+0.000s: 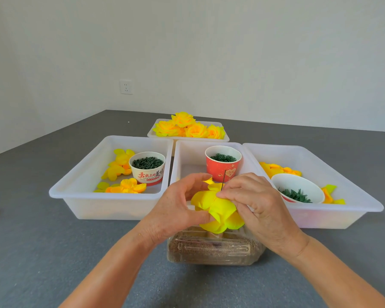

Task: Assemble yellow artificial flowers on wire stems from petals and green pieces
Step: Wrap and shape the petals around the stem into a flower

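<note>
A half-built yellow flower (218,210) sits on a thin dark wire stem (224,177) that pokes up above the petals. My left hand (176,207) grips the flower's left side, thumb under the petals. From the right, my right hand (253,201) pinches the petals at the wire. Loose yellow petals (120,165) lie in the left tray. A white cup of green pieces (147,162), a red cup of green rings (223,157) and a white bowl of green leaves (297,194) stand in the trays. Finished yellow flowers (188,127) fill the far tray.
Three white trays stand side by side: left (80,196), middle (182,150), right (353,196), with a smaller tray (151,133) behind. A clear weighted base (213,247) sits under my hands. More yellow petals (280,170) lie in the right tray. Grey tabletop (42,252) all around.
</note>
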